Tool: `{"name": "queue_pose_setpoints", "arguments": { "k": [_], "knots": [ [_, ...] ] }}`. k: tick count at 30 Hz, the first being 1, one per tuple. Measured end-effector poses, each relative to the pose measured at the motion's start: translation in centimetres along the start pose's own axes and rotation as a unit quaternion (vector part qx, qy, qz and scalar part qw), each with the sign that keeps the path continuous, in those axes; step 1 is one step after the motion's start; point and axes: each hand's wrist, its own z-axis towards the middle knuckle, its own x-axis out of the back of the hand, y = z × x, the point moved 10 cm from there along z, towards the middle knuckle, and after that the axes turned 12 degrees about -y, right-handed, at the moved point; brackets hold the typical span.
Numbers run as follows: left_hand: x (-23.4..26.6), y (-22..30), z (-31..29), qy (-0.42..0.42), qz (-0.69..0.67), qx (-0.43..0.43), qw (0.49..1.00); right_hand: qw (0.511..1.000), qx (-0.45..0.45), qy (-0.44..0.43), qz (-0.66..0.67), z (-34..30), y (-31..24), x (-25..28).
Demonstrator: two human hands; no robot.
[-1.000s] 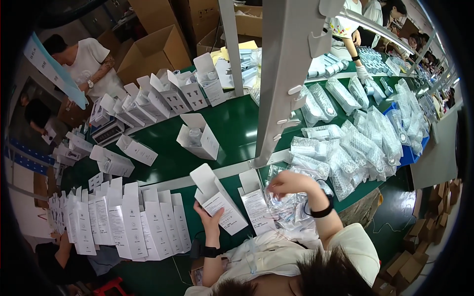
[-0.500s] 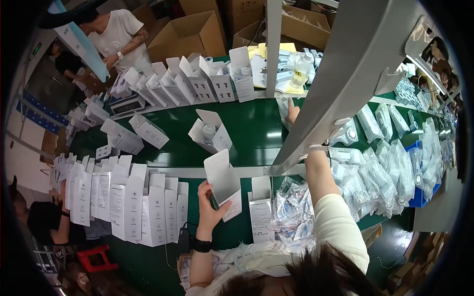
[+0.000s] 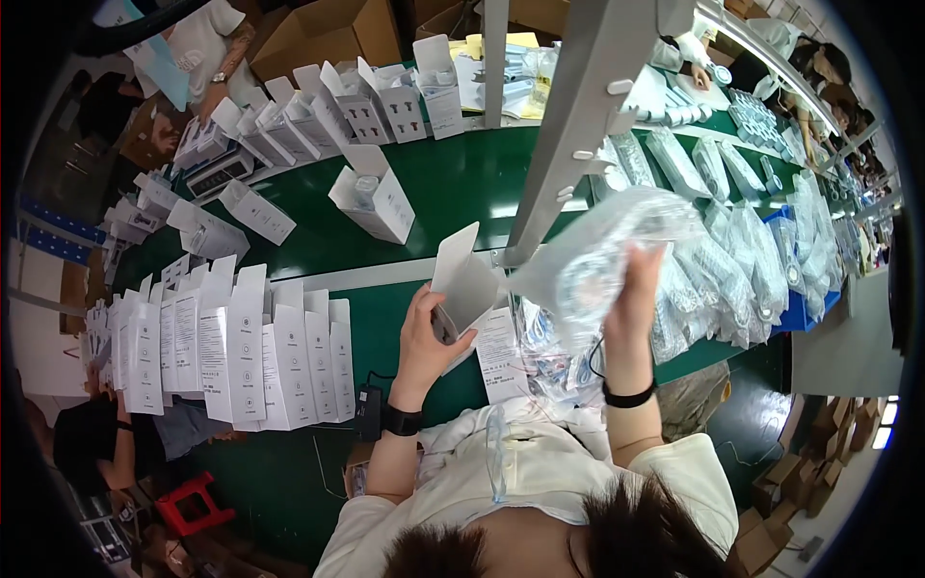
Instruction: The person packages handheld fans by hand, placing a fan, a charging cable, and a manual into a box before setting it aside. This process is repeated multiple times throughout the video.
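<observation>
Bracing left hand (image 3: 424,345): clamping white cardboard box (image 3: 470,289).
Right hand (image 3: 636,297): clutching clear plastic pouch (image 3: 595,252) right of box; likely soft, hold mid-body.

Tilted open white box (image 3: 470,287), plastic-wrapped bundle (image 3: 599,262)

Green surface (image 3: 464,193) lies free beyond the held box (image 3: 469,289); 1 grey post (image 3: 576,111) blocks its right.

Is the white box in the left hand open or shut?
Open: the white box in the left hand has its flap raised, and its mouth shows uncovered.
</observation>
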Motion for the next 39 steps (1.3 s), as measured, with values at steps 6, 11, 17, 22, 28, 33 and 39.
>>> {"name": "queue_pose_setpoints", "arguments": {
  "k": [6, 11, 17, 22, 28, 33, 39],
  "knots": [
    [0.7, 2.5, -2.0, 0.085, -0.010, -0.082, 0.993, 0.914, 0.200, -0.093, -0.341, -5.5, 3.5, -9.6],
    [3.0, 2.4, -3.0, 0.182, -0.096, -0.149, 0.967, 0.720, 0.191, -0.353, -0.566, -5.8, 4.6, -13.5],
    [3.9, -3.9, -3.7, 0.157, -0.164, -0.090, 0.970, 0.584, -0.031, -0.355, -0.729, -1.1, 12.0, 4.8],
    [5.4, -6.4, -4.6, 0.162, -0.229, -0.056, 0.958, 0.385, -0.170, -0.457, -0.783, -1.0, 15.2, 9.6],
    [5.6, -7.9, -5.9, 0.188, -0.146, -0.019, 0.971, 0.594, 0.028, -0.412, -0.691, 0.1, 7.5, 1.2],
    [6.7, -3.8, -5.5, 0.173, 0.013, 0.016, 0.985, 0.936, 0.023, -0.239, -0.257, -2.0, 3.7, -7.0],
    [7.8, -4.3, -6.1, 0.212, 0.005, 0.172, 0.962, 0.834, 0.191, -0.368, -0.365, -7.4, 8.5, -16.9]
  ]
}}
